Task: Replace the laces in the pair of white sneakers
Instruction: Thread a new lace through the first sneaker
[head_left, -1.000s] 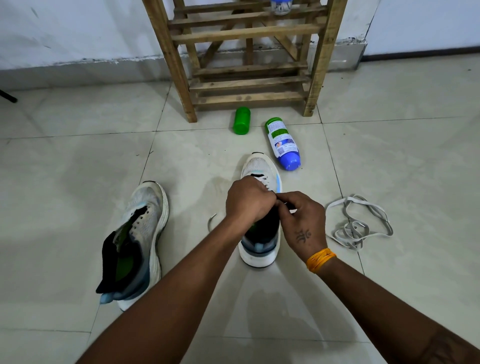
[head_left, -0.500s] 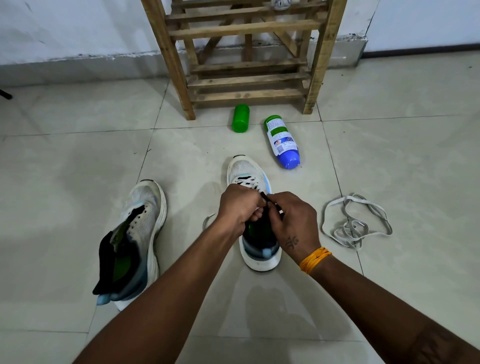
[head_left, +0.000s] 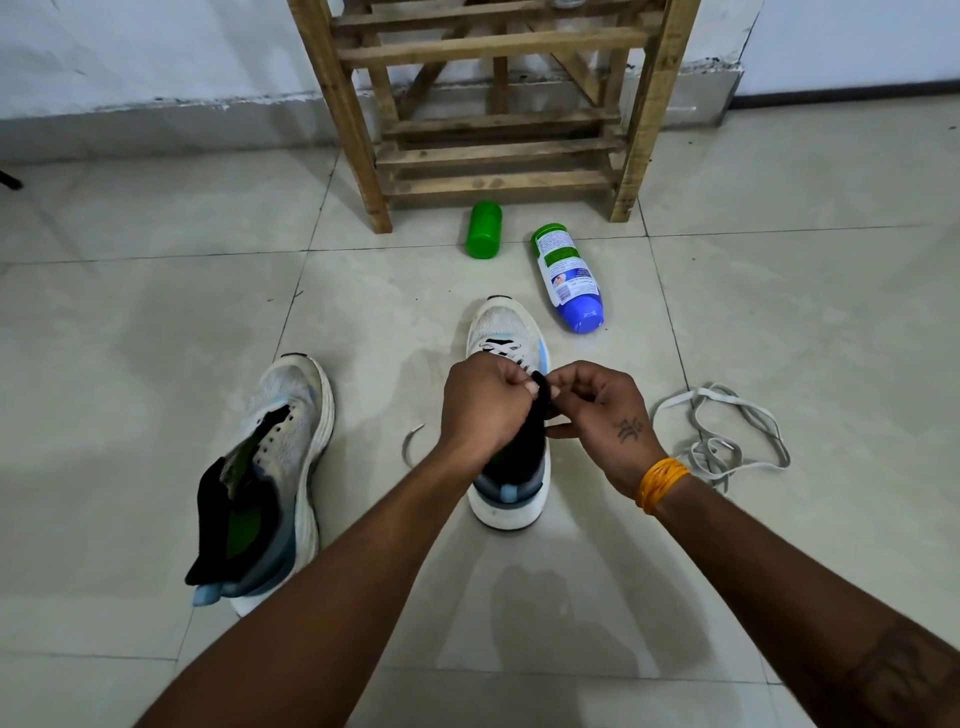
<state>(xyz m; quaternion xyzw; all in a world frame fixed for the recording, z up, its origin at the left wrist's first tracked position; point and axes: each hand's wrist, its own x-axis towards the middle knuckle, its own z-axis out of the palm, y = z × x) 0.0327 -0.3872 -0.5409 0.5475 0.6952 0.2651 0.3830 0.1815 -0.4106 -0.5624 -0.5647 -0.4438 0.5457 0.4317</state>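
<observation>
A white sneaker (head_left: 506, 332) stands upright on the floor tiles in the middle, toe pointing away, with a white lace crossed through its front eyelets. My left hand (head_left: 480, 408) and my right hand (head_left: 602, 410) meet over its black tongue (head_left: 537, 410), fingers curled and pinching there; the lace between the fingertips is hidden. One lace end (head_left: 410, 441) trails on the floor to the left of this shoe. The second white sneaker (head_left: 275, 467) lies at the left without a lace, its black tongue pulled open. A loose white lace (head_left: 722, 431) is heaped at the right.
A wooden rack (head_left: 493, 104) stands against the wall straight ahead. In front of it a green bottle (head_left: 484, 229) and a white and blue bottle (head_left: 569, 278) lie on the tiles. Tiled floor stretches to both sides.
Both hands have drawn slightly toward me along the shoe's tongue, and the right hand has lifted and turned so its fingers curl at the tongue's top. The shoe has shifted a little left.
</observation>
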